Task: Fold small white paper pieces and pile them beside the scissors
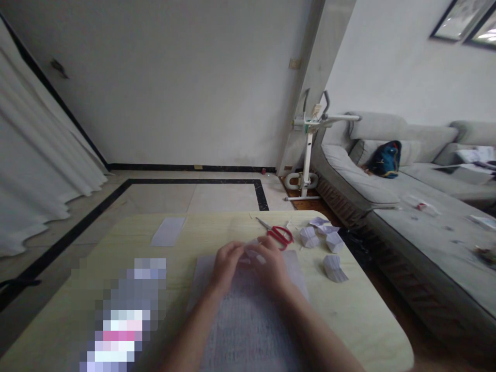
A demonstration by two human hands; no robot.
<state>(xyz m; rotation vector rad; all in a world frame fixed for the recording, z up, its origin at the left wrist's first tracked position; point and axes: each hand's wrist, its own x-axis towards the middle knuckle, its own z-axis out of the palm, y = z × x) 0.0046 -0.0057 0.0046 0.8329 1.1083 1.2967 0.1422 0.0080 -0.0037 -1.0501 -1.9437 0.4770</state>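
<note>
My left hand [227,264] and my right hand [273,266] meet over the middle of a pale wooden table [360,315]. Together they pinch a small piece of white folded paper [251,253], fingers curled round it. Under my forearms lies a large sheet of printed paper [248,320]. Red-handled scissors [277,233] lie just beyond my right hand. Several folded white paper shapes [323,237] sit to the right of the scissors, one more [335,268] nearer the table's right edge.
A blank slip of paper [168,231] lies at the far left of the table. A blurred-out object [122,315] stands at the near left. A grey sofa [426,206] with a blue bag [385,159] is on the right, a white exercise machine [308,150] beyond.
</note>
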